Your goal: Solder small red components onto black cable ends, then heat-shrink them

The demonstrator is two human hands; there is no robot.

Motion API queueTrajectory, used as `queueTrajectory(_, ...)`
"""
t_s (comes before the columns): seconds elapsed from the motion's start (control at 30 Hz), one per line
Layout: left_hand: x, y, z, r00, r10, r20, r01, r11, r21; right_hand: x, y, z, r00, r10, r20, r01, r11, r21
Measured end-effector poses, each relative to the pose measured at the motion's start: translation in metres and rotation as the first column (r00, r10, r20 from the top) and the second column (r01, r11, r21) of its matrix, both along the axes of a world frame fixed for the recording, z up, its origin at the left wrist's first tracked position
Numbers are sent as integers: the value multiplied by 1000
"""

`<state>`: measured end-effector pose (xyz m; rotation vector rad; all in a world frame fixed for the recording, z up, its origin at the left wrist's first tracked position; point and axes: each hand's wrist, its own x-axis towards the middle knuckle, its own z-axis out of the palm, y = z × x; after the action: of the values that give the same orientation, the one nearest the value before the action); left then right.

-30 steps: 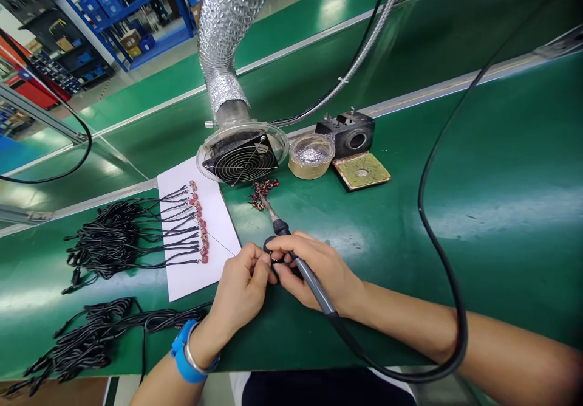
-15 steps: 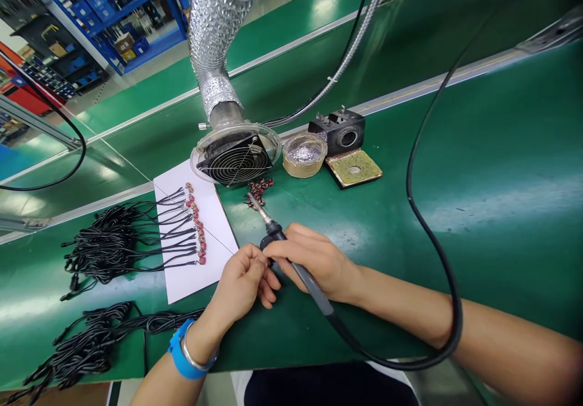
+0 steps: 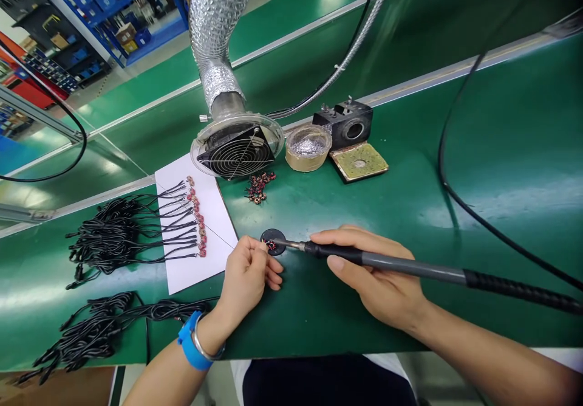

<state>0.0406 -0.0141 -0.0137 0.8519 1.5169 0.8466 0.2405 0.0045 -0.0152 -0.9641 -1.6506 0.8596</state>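
Grey pen-shaped soldering iron (image 3: 412, 266) gripped in our right hand (image 3: 387, 293), we're apparently soldering the red-and-copper wire ring (image 3: 272, 245) our left hand (image 3: 243, 272) seemingly pinches; next calls for steadiness.

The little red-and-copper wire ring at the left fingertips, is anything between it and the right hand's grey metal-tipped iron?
Nothing visible: the iron reaches with its tip up to the ring. The left hand is opposite, not between.

Right hand (image 3: 387, 296) holds soldering iron (image 3: 387, 262), tip over black disc (image 3: 275, 234) at small coil (image 3: 271, 245). Left hand (image 3: 246, 275) pinches coil's edge. Black cable bundles (image 3: 109, 233) lie on green bench (image 3: 401, 199).
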Motion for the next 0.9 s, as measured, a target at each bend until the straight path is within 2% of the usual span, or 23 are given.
queueTrajectory(0.33,1,-4,0,1000,-2,-27,2,1000,31,-1,2,-2,1000,10,-29,-12,998,-62)
queueTrajectory(0.9,2,-3,0,998,-26,-53,28,999,42,-1,2,4,998,52,-26,-54,997,-47)
